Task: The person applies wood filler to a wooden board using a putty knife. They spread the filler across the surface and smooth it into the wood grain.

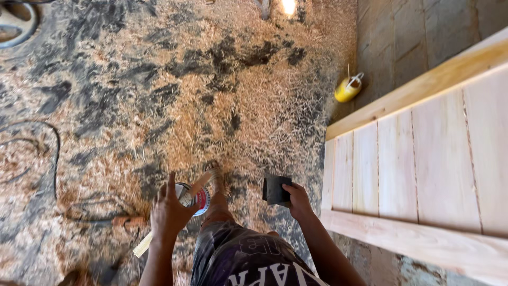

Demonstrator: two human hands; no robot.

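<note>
My left hand (168, 212) grips a small round tin (197, 199) with a white and red label, together with a flat wooden stick (169, 220) that crosses it and points down to the left. My right hand (298, 201) holds a folded dark sheet, like sandpaper (277, 189), by its right edge. Both hands hang in front of me over a floor covered in wood shavings (174, 100). My sandalled foot (216, 177) steps forward between them.
A pale wooden panel of planks in a frame (423, 169) lies at the right. A yellow bottle (347, 89) lies on the floor beyond its far corner. Thin cables (53, 153) run across the shavings at the left. A round grey object (16, 21) sits top left.
</note>
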